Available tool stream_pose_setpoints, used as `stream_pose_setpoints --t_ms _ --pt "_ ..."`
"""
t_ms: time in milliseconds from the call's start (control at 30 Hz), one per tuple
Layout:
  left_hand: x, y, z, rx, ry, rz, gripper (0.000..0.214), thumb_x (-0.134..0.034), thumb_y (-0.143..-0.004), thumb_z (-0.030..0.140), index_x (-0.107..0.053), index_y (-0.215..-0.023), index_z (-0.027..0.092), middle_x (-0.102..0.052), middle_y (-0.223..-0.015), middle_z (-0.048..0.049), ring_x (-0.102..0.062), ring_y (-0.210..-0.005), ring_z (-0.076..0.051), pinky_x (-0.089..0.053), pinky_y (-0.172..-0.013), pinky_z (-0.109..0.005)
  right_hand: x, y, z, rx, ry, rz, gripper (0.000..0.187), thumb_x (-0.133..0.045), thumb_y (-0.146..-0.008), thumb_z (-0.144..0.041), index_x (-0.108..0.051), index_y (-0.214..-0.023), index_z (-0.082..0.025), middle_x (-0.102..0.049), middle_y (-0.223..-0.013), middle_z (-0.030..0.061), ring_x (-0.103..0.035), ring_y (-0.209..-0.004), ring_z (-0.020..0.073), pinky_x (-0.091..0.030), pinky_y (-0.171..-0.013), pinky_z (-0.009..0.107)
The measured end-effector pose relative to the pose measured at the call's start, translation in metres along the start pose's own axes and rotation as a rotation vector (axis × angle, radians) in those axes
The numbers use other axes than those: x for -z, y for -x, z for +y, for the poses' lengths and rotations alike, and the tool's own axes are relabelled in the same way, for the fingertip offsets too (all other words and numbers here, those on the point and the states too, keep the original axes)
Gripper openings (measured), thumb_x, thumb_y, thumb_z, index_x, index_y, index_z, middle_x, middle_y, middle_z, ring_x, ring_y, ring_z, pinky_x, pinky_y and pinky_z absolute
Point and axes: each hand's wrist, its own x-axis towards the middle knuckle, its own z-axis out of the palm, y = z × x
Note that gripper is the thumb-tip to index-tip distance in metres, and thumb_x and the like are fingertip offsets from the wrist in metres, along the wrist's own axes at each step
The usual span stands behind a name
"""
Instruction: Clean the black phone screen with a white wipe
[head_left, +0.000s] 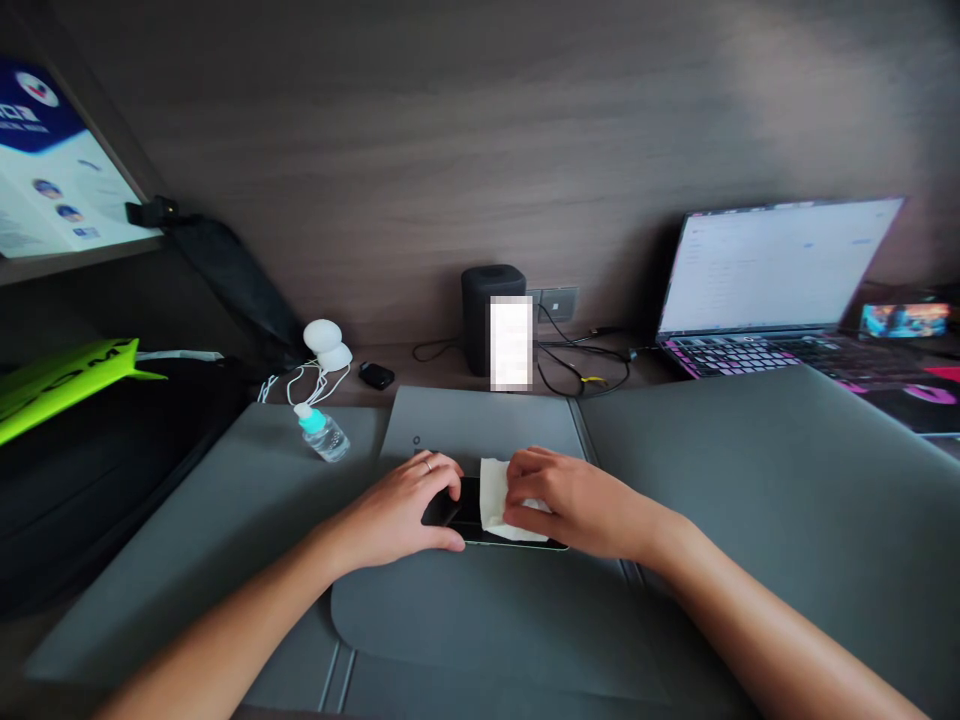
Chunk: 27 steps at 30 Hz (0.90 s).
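A black phone lies flat on a grey desk mat in front of me. My left hand grips the phone's left end, fingers curled over its edge, a ring on one finger. My right hand presses a folded white tissue down on the phone's screen, fingers bent over the tissue. Most of the phone's right half is hidden under the tissue and my right hand.
A small clear bottle with a teal cap lies left of the hands. Behind stand a black speaker, cables, a white lamp and an open laptop. A black bag with a green sheet sits at left.
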Motion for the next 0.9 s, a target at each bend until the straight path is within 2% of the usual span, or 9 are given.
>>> stream_pose_setpoints --t_ms 300,667,900 --pt "0.0009 0.0003 -0.0004 -0.018 -0.025 -0.018 0.033 -0.081 -0.075 0.027 -0.056 -0.097 0.025 -0.057 -0.122 -0.0012 -0.053 -0.115 -0.024 -0.045 -0.095 -0.035 -0.0004 0.0019 0.0 -0.037 -0.001 0.016 0.02 -0.055 -0.096 -0.03 -0.073 -0.098 -0.021 -0.061 -0.104 0.0059 -0.06 -0.09 0.0169 -0.045 -0.08 0.028" --pt "0.0004 0.0002 -0.001 -0.03 -0.017 -0.027 0.03 -0.078 -0.078 0.03 -0.055 -0.096 0.025 -0.055 -0.124 -0.0025 -0.052 -0.116 -0.025 -0.044 -0.096 -0.036 -0.0014 0.0006 0.0019 0.001 -0.003 0.023 0.024 -0.055 -0.097 -0.032 -0.072 -0.092 -0.017 -0.061 -0.096 0.007 -0.059 -0.089 0.0182 -0.046 -0.08 0.031" --pt "0.0008 0.0007 -0.0009 -0.025 -0.011 -0.035 0.029 -0.077 -0.078 0.029 -0.055 -0.096 0.025 -0.055 -0.125 -0.003 -0.051 -0.117 -0.026 -0.044 -0.096 -0.038 -0.0013 0.0015 0.0011 -0.003 0.0 0.013 0.021 -0.055 -0.097 -0.03 -0.073 -0.095 -0.019 -0.06 -0.098 0.007 -0.059 -0.092 0.0187 -0.046 -0.08 0.03"
